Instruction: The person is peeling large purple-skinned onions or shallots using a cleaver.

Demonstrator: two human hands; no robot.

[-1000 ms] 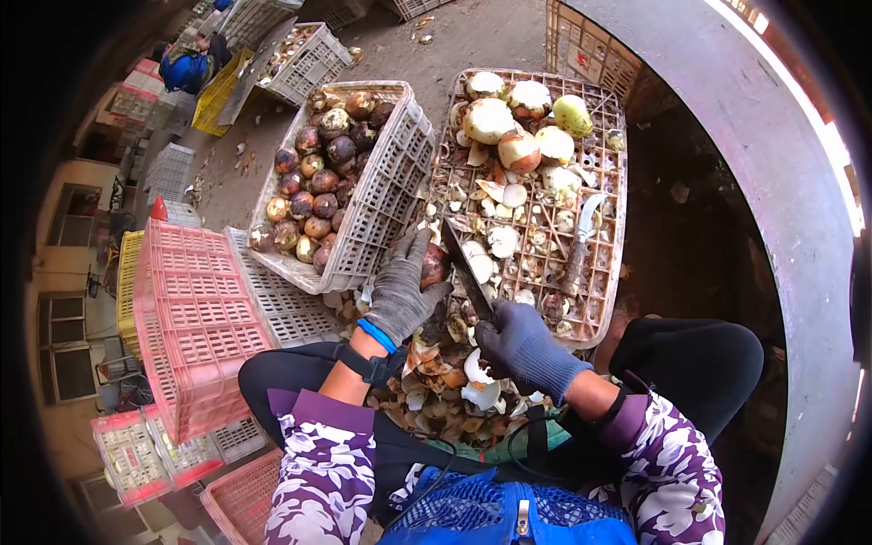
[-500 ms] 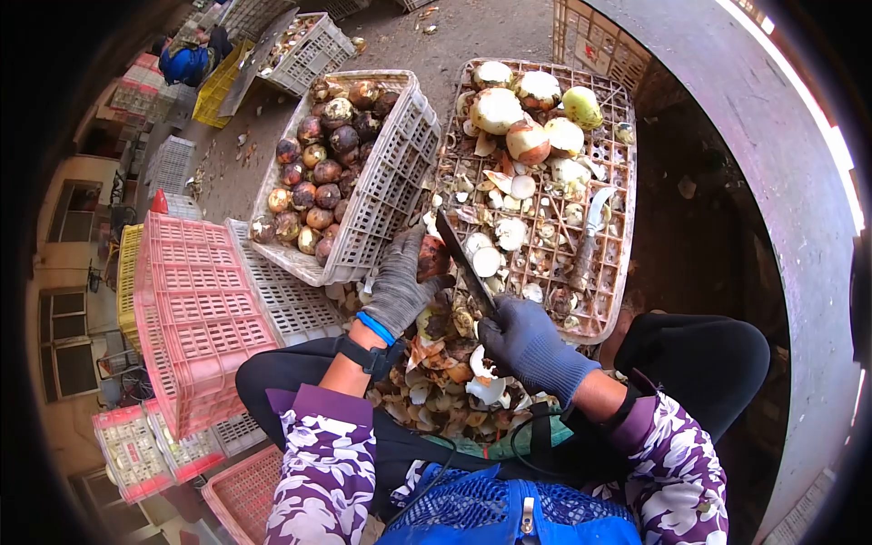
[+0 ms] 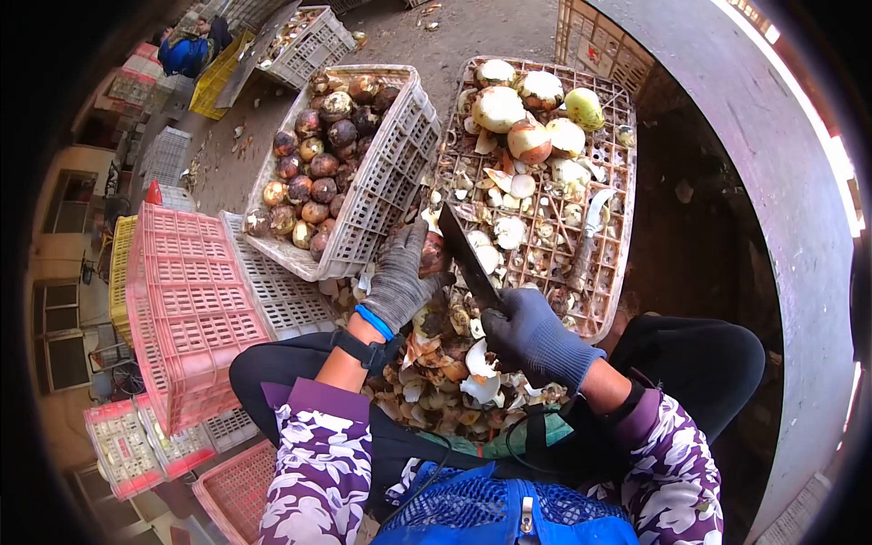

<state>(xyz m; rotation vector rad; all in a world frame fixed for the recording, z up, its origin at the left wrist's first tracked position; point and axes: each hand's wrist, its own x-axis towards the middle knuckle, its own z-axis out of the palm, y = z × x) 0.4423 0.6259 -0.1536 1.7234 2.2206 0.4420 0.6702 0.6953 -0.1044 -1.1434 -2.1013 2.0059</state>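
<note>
Knife (image 3: 469, 259): shifted slightly forward; right hand (image 3: 536, 338), fingers curled round it.
Bulb (image 3: 435, 255): left hand (image 3: 400, 283) pinching it, likely for steadiness.

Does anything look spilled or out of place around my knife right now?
Pale scraps litter the grid surface, and a second, curved knife lies loose and unsheathed among them, which seems odd. Peelings are also heaped messily below your left hand.

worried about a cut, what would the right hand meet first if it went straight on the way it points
Going straight on, the right hand would likely bring its knife to the onion in the left hand first, though depth is unclear.
</note>
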